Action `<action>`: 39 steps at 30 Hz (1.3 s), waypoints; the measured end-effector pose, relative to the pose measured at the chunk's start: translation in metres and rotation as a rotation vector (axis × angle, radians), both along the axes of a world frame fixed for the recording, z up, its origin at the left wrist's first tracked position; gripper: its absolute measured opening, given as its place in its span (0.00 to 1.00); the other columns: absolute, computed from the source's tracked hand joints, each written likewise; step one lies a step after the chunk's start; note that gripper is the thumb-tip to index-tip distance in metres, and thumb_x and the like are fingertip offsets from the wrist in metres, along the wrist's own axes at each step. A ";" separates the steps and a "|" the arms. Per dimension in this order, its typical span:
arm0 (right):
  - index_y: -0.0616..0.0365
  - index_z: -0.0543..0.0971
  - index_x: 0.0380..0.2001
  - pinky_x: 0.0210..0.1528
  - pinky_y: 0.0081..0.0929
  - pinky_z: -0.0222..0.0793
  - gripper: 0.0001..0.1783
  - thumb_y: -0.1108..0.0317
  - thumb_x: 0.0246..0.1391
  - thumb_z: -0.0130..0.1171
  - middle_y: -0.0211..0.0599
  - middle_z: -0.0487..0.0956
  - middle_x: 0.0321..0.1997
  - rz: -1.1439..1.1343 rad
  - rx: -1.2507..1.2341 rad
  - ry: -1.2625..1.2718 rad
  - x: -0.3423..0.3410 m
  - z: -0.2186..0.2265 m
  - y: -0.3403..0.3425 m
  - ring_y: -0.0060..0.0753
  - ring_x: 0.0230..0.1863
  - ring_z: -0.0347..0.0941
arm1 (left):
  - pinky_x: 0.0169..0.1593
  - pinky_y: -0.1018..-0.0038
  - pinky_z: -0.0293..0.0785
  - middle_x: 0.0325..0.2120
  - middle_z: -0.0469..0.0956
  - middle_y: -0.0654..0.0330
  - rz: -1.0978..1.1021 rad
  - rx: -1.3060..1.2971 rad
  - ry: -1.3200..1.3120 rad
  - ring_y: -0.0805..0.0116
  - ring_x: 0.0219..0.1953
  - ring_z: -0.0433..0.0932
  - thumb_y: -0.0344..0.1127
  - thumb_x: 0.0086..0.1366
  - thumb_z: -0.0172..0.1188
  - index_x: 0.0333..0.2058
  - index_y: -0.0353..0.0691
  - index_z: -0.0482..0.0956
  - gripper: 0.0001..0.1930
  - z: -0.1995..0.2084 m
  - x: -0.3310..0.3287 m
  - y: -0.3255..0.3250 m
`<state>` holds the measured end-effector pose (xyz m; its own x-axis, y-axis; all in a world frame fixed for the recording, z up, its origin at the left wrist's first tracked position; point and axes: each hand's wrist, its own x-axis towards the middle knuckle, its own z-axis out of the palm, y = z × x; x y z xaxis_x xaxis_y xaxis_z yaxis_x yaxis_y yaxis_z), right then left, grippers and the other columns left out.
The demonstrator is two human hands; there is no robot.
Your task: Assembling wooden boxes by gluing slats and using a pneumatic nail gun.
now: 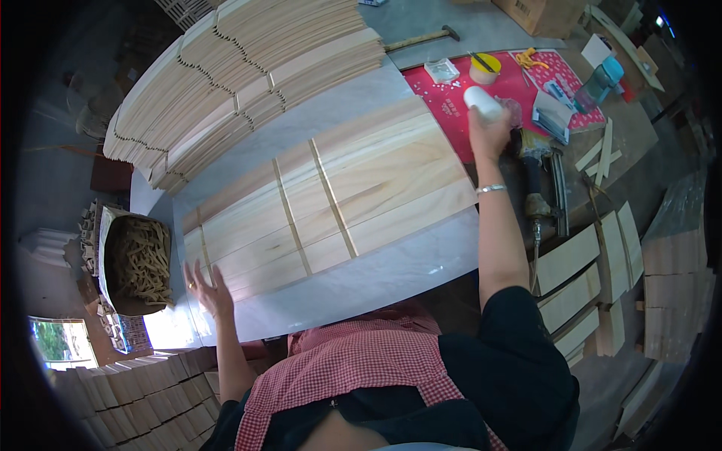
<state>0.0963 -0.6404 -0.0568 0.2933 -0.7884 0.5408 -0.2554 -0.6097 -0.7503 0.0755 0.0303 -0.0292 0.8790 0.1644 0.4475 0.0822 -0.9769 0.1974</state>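
Note:
My right hand (492, 134) is closed around a white cylindrical bottle (481, 103), held tilted above the red cloth at the right of the table. My left hand (213, 292), fingers spread, is at the near left corner of a flat panel of pale wooden boards (376, 174); whether it touches the wood I cannot tell. Grooves or narrow strips (332, 197) run across the panel. Just beyond my right hand's wrist lies a dark air-powered nail gun (532, 169) with a hose fitting.
Tall stacks of thin boards (248, 71) stand behind the panel. A box of wooden offcuts (139, 259) is at the left. On the red cloth (444, 94) are a yellow-lidded tub (485, 66), a glass ashtray (442, 71) and a blue-capped bottle (599, 84). A hammer (421, 39) lies behind.

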 end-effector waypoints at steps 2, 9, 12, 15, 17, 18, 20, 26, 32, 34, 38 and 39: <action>0.64 0.69 0.55 0.42 0.39 0.80 0.34 0.53 0.54 0.68 0.50 0.80 0.47 0.057 0.221 -0.288 -0.016 0.013 -0.003 0.46 0.42 0.80 | 0.67 0.51 0.64 0.71 0.57 0.52 -0.173 -0.063 0.002 0.46 0.69 0.60 0.39 0.67 0.63 0.63 0.49 0.69 0.27 0.016 0.008 -0.050; 0.67 0.69 0.54 0.26 0.25 0.78 0.36 0.48 0.55 0.67 0.50 0.80 0.43 0.170 0.608 -0.389 -0.037 0.062 0.027 0.35 0.27 0.80 | 0.74 0.50 0.48 0.74 0.51 0.49 -1.006 0.036 0.299 0.48 0.75 0.48 0.56 0.60 0.67 0.71 0.44 0.57 0.46 0.033 0.008 -0.234; 0.68 0.69 0.53 0.18 0.19 0.74 0.38 0.46 0.55 0.67 0.52 0.79 0.41 0.215 0.733 -0.233 -0.023 0.052 0.032 0.30 0.20 0.77 | 0.76 0.48 0.36 0.76 0.44 0.53 -1.096 0.307 0.458 0.52 0.78 0.38 0.75 0.59 0.54 0.73 0.43 0.52 0.55 0.022 0.005 -0.275; 0.68 0.69 0.53 0.16 0.18 0.71 0.37 0.46 0.56 0.66 0.48 0.79 0.37 0.182 0.737 -0.192 -0.006 0.052 0.033 0.26 0.18 0.75 | 0.75 0.47 0.36 0.76 0.45 0.53 -1.118 0.303 0.460 0.51 0.78 0.39 0.75 0.58 0.55 0.73 0.42 0.52 0.55 0.015 0.005 -0.279; 0.69 0.70 0.52 0.13 0.16 0.68 0.36 0.46 0.57 0.65 0.43 0.80 0.33 0.151 0.738 -0.150 0.005 0.052 0.033 0.22 0.16 0.72 | 0.75 0.46 0.35 0.76 0.46 0.53 -1.139 0.295 0.461 0.51 0.78 0.39 0.75 0.58 0.55 0.73 0.41 0.53 0.55 0.012 0.005 -0.279; 0.69 0.70 0.52 0.13 0.16 0.68 0.36 0.46 0.57 0.65 0.43 0.80 0.33 0.149 0.742 -0.151 0.008 0.050 0.030 0.22 0.16 0.72 | 0.75 0.46 0.35 0.76 0.46 0.53 -1.140 0.299 0.463 0.51 0.78 0.39 0.75 0.58 0.55 0.73 0.41 0.53 0.55 0.012 0.005 -0.280; 0.69 0.71 0.52 0.13 0.17 0.68 0.36 0.46 0.57 0.65 0.45 0.80 0.34 0.139 0.733 -0.114 0.015 0.046 0.027 0.23 0.16 0.73 | 0.75 0.46 0.35 0.76 0.46 0.52 -1.143 0.295 0.465 0.50 0.78 0.39 0.76 0.58 0.55 0.73 0.41 0.53 0.56 0.013 0.005 -0.281; 0.73 0.71 0.49 0.19 0.28 0.76 0.38 0.46 0.54 0.67 0.55 0.80 0.38 0.119 0.712 -0.055 0.024 0.041 0.021 0.38 0.23 0.79 | 0.75 0.45 0.36 0.76 0.46 0.52 -1.138 0.289 0.465 0.50 0.78 0.39 0.76 0.57 0.56 0.73 0.40 0.54 0.56 0.014 0.005 -0.280; 0.75 0.73 0.48 0.36 0.40 0.81 0.37 0.48 0.53 0.67 0.60 0.81 0.42 0.059 0.528 0.021 0.023 0.020 0.000 0.52 0.35 0.82 | 0.75 0.46 0.37 0.75 0.47 0.52 -1.141 0.292 0.455 0.50 0.78 0.39 0.76 0.55 0.57 0.72 0.40 0.56 0.57 0.013 0.004 -0.283; 0.75 0.73 0.48 0.38 0.41 0.81 0.36 0.48 0.53 0.66 0.60 0.81 0.43 0.052 0.511 0.042 0.018 0.024 0.003 0.53 0.36 0.82 | 0.75 0.46 0.37 0.75 0.47 0.52 -1.137 0.287 0.461 0.50 0.78 0.39 0.76 0.54 0.58 0.72 0.40 0.56 0.57 0.015 0.004 -0.282; 0.74 0.74 0.49 0.46 0.44 0.79 0.35 0.48 0.53 0.65 0.60 0.81 0.44 0.024 0.457 0.100 0.001 0.032 0.006 0.57 0.42 0.81 | 0.75 0.46 0.37 0.75 0.47 0.52 -1.134 0.272 0.476 0.50 0.78 0.39 0.77 0.53 0.59 0.72 0.40 0.57 0.58 0.018 0.003 -0.283; 0.74 0.74 0.48 0.46 0.43 0.79 0.35 0.49 0.53 0.65 0.60 0.81 0.44 0.026 0.459 0.107 -0.005 0.035 0.007 0.57 0.42 0.81 | 0.75 0.46 0.37 0.75 0.47 0.52 -1.130 0.272 0.473 0.50 0.78 0.39 0.77 0.52 0.59 0.72 0.40 0.57 0.59 0.018 0.003 -0.283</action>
